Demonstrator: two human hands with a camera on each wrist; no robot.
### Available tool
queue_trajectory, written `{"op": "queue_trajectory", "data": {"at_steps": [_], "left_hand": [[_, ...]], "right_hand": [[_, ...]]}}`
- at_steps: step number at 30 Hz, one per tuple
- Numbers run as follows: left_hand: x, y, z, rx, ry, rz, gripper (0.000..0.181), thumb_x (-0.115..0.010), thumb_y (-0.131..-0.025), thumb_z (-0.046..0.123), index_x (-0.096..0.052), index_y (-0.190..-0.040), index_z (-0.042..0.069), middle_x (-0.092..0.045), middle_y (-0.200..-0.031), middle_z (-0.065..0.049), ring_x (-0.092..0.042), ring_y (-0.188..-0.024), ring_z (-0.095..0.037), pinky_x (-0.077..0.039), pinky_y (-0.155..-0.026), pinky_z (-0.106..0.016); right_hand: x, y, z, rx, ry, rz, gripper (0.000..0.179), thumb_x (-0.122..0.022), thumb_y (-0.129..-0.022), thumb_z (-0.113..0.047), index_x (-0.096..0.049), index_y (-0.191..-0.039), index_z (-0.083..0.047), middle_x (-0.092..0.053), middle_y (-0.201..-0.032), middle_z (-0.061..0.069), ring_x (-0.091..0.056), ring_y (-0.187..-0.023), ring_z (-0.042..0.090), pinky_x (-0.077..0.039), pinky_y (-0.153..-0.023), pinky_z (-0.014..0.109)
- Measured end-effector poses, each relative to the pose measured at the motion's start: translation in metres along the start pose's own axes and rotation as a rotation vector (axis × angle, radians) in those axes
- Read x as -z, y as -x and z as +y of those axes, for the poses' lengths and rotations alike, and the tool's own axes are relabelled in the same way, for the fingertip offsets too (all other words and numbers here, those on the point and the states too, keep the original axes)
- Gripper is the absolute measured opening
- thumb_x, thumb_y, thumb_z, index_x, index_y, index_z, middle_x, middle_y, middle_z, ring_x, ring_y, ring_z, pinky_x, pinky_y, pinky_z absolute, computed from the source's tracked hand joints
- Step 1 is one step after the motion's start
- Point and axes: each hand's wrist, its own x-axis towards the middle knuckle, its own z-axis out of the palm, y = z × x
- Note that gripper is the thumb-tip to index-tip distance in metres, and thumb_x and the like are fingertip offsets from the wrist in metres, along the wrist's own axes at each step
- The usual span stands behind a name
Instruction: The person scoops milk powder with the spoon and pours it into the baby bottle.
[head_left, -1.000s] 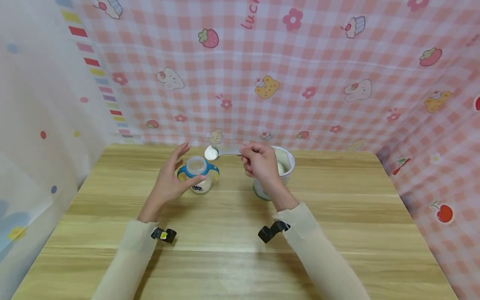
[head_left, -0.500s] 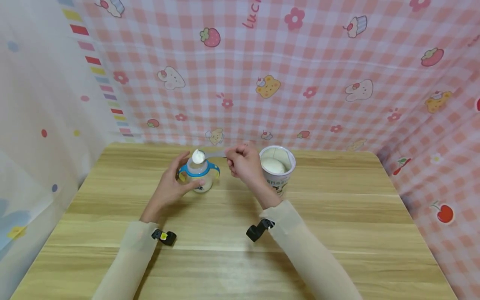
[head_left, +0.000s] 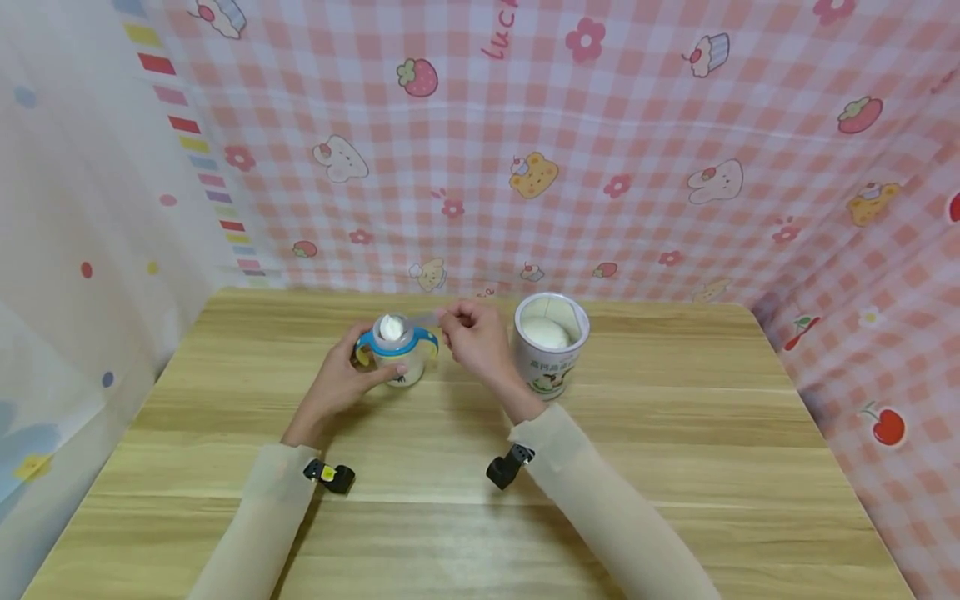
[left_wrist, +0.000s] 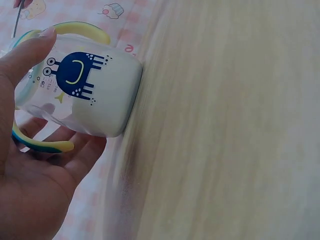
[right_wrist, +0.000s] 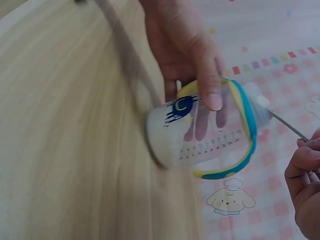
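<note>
A clear baby bottle (head_left: pixel 408 373) with blue-and-yellow handles stands on the table, its top uncapped. White contents fill its lower part, and a dark blue crab print shows in the left wrist view. My left hand (head_left: pixel 337 385) holds the bottle from the left, thumb across the front and fingers behind, passing inside the handles. With my right hand (head_left: pixel 480 346) I pinch the handle of a spoon (right_wrist: pixel 290 126). Its bowl, heaped with white powder (head_left: pixel 392 327), is right at the bottle's mouth.
An open white tub (head_left: pixel 551 358) of white powder stands just right of my right hand. Behind the wooden table (head_left: pixel 450 517) hangs a pink checked cloth (head_left: pixel 480 150), with a white dotted cloth (head_left: pixel 82 208) on the left. Each wrist carries a small black camera.
My right hand has moved left from the tub and lowered the loaded spoon to the bottle's mouth. My left hand, spread beside the bottle before, has closed in around it.
</note>
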Motion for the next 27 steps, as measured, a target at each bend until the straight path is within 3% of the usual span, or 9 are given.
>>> {"op": "queue_trajectory", "data": {"at_steps": [4,9,19,27], "left_hand": [[0.0,0.0003,-0.0014,0.023,0.003,-0.004,0.069,-0.084,-0.087,0.032,-0.048,-0.145,0.018,-0.058,-0.131,-0.011,-0.047,-0.105,-0.025,-0.044,-0.081,-0.034],[0.0008,0.0004,-0.0003,0.043,-0.01,-0.005,0.072,-0.085,-0.086,0.036,-0.048,-0.146,0.02,-0.058,-0.129,-0.01,-0.048,-0.103,-0.026,-0.045,-0.08,-0.034],[0.0018,0.0003,0.0001,0.022,-0.046,0.001,0.07,-0.085,-0.085,0.034,-0.05,-0.144,0.02,-0.061,-0.124,-0.009,-0.05,-0.093,-0.025,-0.048,-0.074,-0.031],[0.0012,0.0,-0.0009,0.013,-0.063,0.013,0.068,-0.085,-0.085,0.032,-0.051,-0.142,0.019,-0.063,-0.125,-0.01,-0.053,-0.096,-0.023,-0.049,-0.076,-0.031]], "right_hand": [[-0.0028,0.0025,0.0038,0.078,0.062,0.008,0.025,-0.064,-0.102,-0.021,-0.071,-0.084,-0.004,-0.059,-0.065,0.0,-0.05,-0.056,0.01,-0.038,-0.046,0.019],[-0.0042,0.0045,0.0069,0.26,0.144,0.002,0.021,-0.064,-0.102,-0.016,-0.072,-0.09,-0.002,-0.063,-0.069,0.004,-0.053,-0.061,0.01,-0.041,-0.049,0.018],[-0.0012,0.0076,0.0088,0.603,0.332,-0.046,0.018,-0.062,-0.103,-0.012,-0.072,-0.092,-0.001,-0.061,-0.065,0.003,-0.046,-0.054,0.008,-0.037,-0.047,0.017],[-0.0007,0.0082,0.0109,0.81,0.458,-0.044,0.018,-0.063,-0.101,-0.009,-0.068,-0.085,-0.004,-0.06,-0.069,0.002,-0.049,-0.059,0.008,-0.04,-0.052,0.015]]}}
